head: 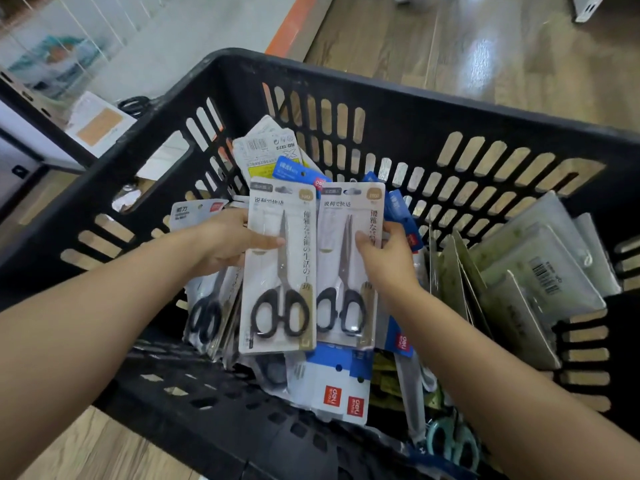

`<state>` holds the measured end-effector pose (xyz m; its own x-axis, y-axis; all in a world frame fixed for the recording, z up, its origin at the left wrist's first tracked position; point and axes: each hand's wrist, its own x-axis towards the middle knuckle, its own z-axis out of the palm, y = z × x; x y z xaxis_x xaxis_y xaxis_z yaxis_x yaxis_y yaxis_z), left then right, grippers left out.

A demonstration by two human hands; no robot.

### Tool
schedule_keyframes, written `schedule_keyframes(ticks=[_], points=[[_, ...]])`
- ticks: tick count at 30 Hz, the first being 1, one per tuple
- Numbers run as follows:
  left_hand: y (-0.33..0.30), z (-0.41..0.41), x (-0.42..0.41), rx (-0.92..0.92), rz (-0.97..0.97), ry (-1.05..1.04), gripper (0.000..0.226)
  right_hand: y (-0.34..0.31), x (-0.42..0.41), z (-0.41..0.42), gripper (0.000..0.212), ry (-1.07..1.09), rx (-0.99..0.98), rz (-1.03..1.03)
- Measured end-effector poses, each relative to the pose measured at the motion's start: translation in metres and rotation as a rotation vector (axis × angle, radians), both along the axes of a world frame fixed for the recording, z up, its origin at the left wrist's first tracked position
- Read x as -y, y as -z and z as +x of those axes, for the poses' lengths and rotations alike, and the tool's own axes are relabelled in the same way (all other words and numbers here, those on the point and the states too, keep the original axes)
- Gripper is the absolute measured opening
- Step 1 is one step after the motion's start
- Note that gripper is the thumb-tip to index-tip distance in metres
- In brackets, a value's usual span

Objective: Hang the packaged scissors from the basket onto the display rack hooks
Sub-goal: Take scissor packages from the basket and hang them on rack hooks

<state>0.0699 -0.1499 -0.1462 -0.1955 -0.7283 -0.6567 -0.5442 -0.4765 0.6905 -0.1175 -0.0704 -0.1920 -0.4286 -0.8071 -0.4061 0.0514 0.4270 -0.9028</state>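
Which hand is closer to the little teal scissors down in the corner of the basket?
Right. The right hand holds a scissors pack above the teal scissors; the left hand is farther off, across the black basket.

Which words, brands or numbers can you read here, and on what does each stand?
"deli": red square logos on the blue and white scissors card.
"NO.1773", upside down: white barcoded pack.
Characters on the two white black-handled scissors packs, one in the left hand, one in the right hand: too blurred to quote.
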Motion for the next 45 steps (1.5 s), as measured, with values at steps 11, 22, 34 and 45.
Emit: schedule_keyframes(ticks=[11, 22, 34, 45], points=[[0.009, -0.003, -0.009, -0.017, 0.024, -0.065, 0.025, -0.007, -0.006, 0.013, 0.02, 0.103, -0.014, 0.02], [-0.139, 0.009, -0.007, -0.006, -0.083, -0.296, 0.021, -0.167, 0.021, 0.019, 0.01, -0.052, -0.132, 0.094], [-0.597, 0.078, 0.002, 0.13, -0.49, -0.523, 0.032, -0.642, 0.092, 0.068, 0.015, -0.43, -0.194, -0.276], [-0.822, 0.145, -0.147, 0.066, -0.706, -1.098, 0.024, -0.875, 0.008, 0.142, 0.019, -0.661, -0.056, -0.569]])
